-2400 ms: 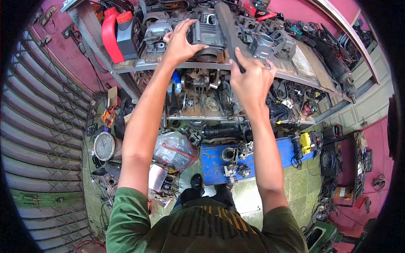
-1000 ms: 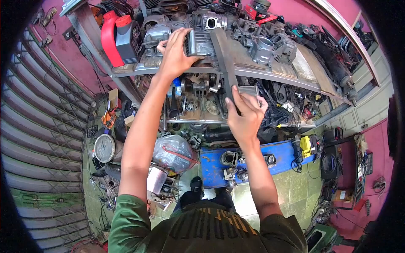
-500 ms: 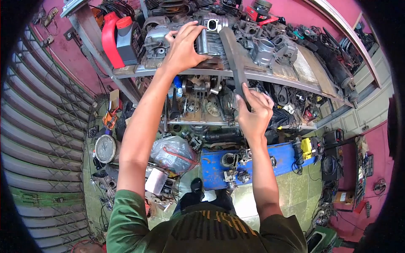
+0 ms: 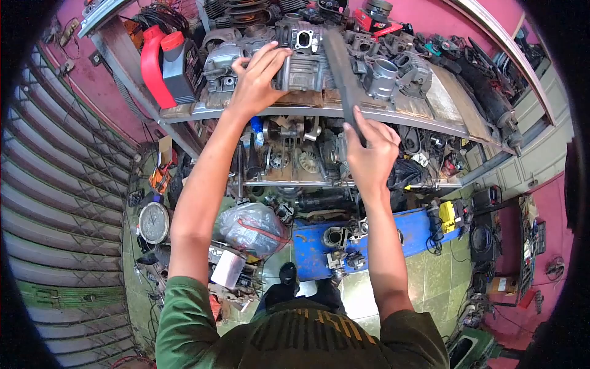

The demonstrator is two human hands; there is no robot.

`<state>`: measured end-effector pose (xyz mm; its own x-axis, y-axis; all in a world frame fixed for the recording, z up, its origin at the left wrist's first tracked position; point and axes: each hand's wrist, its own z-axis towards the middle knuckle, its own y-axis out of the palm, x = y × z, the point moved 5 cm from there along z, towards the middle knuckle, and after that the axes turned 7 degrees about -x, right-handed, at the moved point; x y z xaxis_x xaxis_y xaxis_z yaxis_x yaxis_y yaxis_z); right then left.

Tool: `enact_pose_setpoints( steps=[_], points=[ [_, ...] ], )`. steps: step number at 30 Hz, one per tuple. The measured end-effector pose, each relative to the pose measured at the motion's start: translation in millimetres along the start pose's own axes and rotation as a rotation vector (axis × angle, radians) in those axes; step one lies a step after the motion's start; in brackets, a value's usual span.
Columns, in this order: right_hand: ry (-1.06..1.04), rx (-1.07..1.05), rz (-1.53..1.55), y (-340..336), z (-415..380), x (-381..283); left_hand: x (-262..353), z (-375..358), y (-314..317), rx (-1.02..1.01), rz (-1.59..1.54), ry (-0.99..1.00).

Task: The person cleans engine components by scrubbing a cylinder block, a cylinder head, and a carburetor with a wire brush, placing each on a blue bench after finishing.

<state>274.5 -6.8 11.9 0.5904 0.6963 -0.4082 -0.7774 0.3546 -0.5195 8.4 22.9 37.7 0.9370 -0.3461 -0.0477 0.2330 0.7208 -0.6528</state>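
left hand (image 4: 258,80) up on the shelf, fingers spread in a broad curve, cupping the left end of the ribbed metal part (image 4: 304,72), thumb low, fingertips over the upper side; and over to the right hand (image 4: 373,144), closed narrow around the handle end of a long dark brush (image 4: 341,67), by the look of it, slanting up and away past the part's right side. whether bristles meet metal is lost in the blur, so contact can't be called. technique, then: i'd want that left hand firm at its end, fingertips tucked clear of the bristles, because a part like this could skid or rock under a hard stroke. strokes running along the ribs should reach into the grooves better than strokes across them, with light, even pressure from a loose wrist. and watch the neighbours! the part sits near the front edge of the upper shelf (image 4: 418,117), with a block with an oval port (image 4: 304,40) just behind, a round-mouthed casting (image 4: 384,77) out to the right, and a grey bottle (image 4: 181,71) further left, so a short swing looks wisest; wide sweeps could clip something.
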Motion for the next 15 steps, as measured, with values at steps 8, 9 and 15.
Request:
enact_pose_setpoints(
  steps=[8,9,15],
  points=[
    [-0.096,-0.018,-0.052,13.3,-19.4,-20.1,16.4,-32.8,-9.6,0.065,-0.019,-0.122],
    [-0.110,-0.022,-0.058,14.5,-23.3,-20.3,16.2,-37.5,-7.8,0.091,-0.010,-0.166],
    [-0.093,-0.031,-0.034,13.6,-41.0,-15.4,23.5,-45.3,-1.4,0.053,-0.006,-0.318]
  ],
)
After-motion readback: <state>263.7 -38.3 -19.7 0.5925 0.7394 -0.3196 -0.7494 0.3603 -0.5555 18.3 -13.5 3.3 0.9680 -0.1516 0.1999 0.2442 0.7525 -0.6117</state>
